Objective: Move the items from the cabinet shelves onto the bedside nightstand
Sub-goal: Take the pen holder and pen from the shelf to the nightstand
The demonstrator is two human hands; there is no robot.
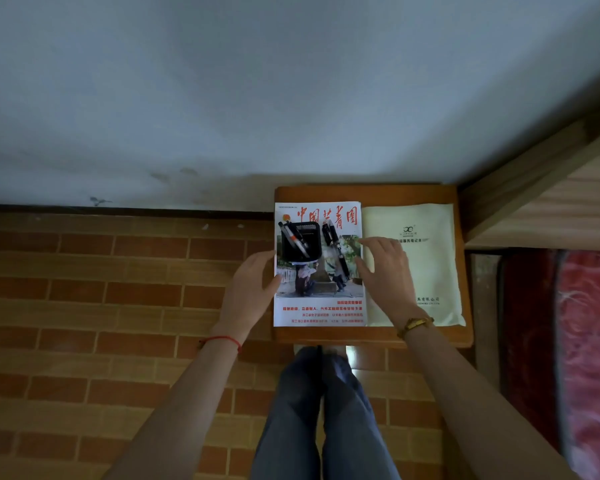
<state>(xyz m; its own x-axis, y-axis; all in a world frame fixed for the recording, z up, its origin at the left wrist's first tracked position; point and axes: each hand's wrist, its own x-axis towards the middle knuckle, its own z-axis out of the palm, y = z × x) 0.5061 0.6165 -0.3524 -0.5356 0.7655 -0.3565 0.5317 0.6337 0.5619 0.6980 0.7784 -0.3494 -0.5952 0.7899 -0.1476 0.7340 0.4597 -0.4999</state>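
Nightstand [371, 194] w/ magazine [321, 306], envelope [430, 271]; brick floor [118, 289], wall [257, 81].

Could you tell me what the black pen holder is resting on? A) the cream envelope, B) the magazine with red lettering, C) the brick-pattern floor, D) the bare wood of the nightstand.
B: the black pen holder sits on the upper left of the magazine, which lies on the nightstand beside the cream envelope.

Magazine [319, 306]: white, red lettering. Pen holder [300, 242]: black. Envelope [426, 268]: cream. Bench [371, 194]: orange-brown wood. Floor [118, 306]: brown brick pattern. Blanket [589, 341]: red.
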